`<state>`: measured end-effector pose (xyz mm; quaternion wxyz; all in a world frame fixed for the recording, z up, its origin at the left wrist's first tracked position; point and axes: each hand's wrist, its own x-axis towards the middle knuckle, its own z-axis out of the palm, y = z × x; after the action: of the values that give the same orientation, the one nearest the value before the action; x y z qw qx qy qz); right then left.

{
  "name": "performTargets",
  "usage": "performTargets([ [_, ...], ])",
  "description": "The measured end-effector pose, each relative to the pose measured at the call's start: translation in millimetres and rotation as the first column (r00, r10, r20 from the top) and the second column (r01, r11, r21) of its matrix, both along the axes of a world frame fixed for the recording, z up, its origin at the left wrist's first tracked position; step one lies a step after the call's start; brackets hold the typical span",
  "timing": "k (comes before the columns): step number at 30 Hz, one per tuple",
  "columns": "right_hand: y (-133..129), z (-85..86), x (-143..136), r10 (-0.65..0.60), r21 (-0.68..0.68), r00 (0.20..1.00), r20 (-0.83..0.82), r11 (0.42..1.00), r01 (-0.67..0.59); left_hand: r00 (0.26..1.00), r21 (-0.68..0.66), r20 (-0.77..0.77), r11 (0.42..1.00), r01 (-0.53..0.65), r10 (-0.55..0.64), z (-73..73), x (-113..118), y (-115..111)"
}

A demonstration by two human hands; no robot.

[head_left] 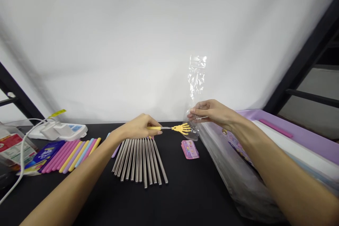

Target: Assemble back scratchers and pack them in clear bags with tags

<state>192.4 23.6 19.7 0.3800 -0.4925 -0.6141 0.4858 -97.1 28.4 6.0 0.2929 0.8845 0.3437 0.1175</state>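
My left hand is closed round a yellow-handled back scratcher with a short metal shaft and a yellow hand-shaped end pointing right. That end is beside the lower part of a clear plastic bag; I cannot tell whether it touches it. The bag is pinched in my right hand and stands tall against the white backdrop. Under my left hand, several metal rods lie fanned out on the black table. A small stack of pink printed cards lies below the bag.
Several pastel sticks lie in a row at the left, beside a blue packet. A white power strip with a cable stands behind them. At the right, a purple tray and a pile of clear plastic bags lie under my right forearm.
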Motion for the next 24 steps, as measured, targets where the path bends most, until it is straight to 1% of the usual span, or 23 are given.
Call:
performTargets([
  [4, 2, -1.4, 0, -0.065, 0.046, 0.997, -0.04, 0.997, 0.067, 0.999, 0.031, -0.042, 0.999, 0.011, -0.01, 1.0, 0, -1],
  [6, 2, -2.2, -3, -0.073, 0.06, 0.996, -0.059, 0.995, 0.077, 0.999, 0.06, -0.053, 0.998, 0.005, -0.002, 0.8, 1, -1],
  [10, 0, -2.5, -10, -0.103, 0.081, 0.992, -0.069, 0.991, 0.108, 0.997, 0.128, -0.066, 0.991, -0.025, 0.034, -2.0, 5, -2],
  [16, -3, -1.3, -17, -0.234, 0.135, 0.967, -0.097, 0.96, 0.246, 0.99, 0.225, -0.08, 0.97, -0.092, 0.112, -2.7, 11, -7],
  [21, -3, -2.5, -19, -0.262, 0.14, 0.957, -0.125, 0.95, 0.278, 0.986, 0.253, -0.09, 0.961, -0.112, 0.139, -1.8, 13, -9],
  [24, -2, -4.0, -19, -0.316, 0.128, 0.939, -0.137, 0.934, 0.333, 0.986, 0.226, -0.056, 0.964, -0.141, 0.157, -2.4, 11, -7],
])
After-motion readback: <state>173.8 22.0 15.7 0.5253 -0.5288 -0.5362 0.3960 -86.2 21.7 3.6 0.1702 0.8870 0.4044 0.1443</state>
